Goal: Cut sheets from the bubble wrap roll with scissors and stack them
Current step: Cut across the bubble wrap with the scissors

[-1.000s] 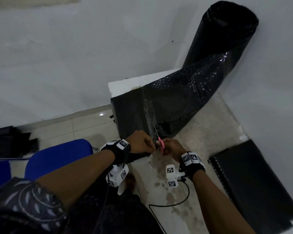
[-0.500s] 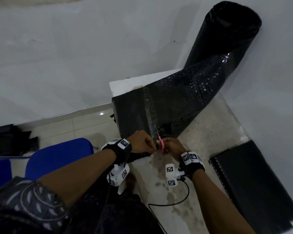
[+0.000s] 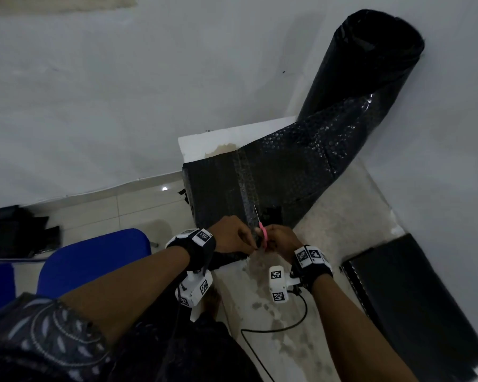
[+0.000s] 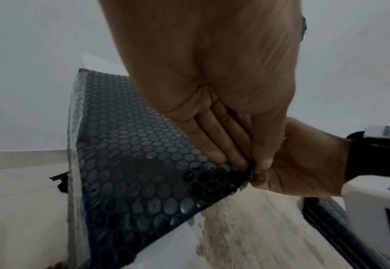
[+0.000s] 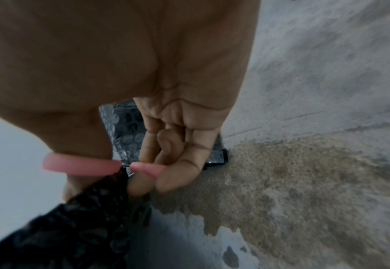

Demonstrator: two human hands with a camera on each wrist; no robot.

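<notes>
**Cutting the sheet: start of cut**

Keep wrap (image 3: pixel 260 183) taut at near edge, centre of head frame; run scissors (image 3: pixel 261 230) straight up the pale strip, away from body. Short strokes advised; slack film likely to fold between blades.

Left hand (image 3: pixel 232 235): fingers (image 4: pixel 214 145) flat under wrap, thumb on top, pinching edge. Right hand (image 3: pixel 280 238): curled through pink handles, blades pointing up-frame. Roll (image 3: pixel 370 64) leaning upright, upper right; cut stack (image 3: pixel 414 299) lower right.

Sheet stack (image 3: pixel 414 304) right of bubble wrap (image 3: pixel 282 175)
</notes>
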